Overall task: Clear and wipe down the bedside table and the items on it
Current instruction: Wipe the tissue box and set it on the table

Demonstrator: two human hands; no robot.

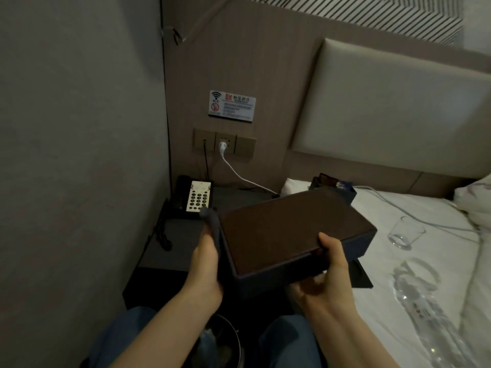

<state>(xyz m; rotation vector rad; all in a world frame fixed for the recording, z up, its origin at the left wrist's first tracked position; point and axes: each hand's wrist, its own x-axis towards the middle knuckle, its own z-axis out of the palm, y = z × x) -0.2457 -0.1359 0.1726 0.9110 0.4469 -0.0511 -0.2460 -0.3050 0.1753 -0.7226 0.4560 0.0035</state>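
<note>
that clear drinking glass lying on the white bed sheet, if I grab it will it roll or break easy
The clear drinking glass lies on its side on the soft white bed sheet, so a nudge would probably roll it, though the bedding may slow it. It looks thin-walled, so likely light but fragile. Its smooth surface could be slippery.

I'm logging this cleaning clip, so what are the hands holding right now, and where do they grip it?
The right hand grips the dark tray by its near edge, thumb on top. The left hand presses a dark cloth against the tray's left side.
</note>
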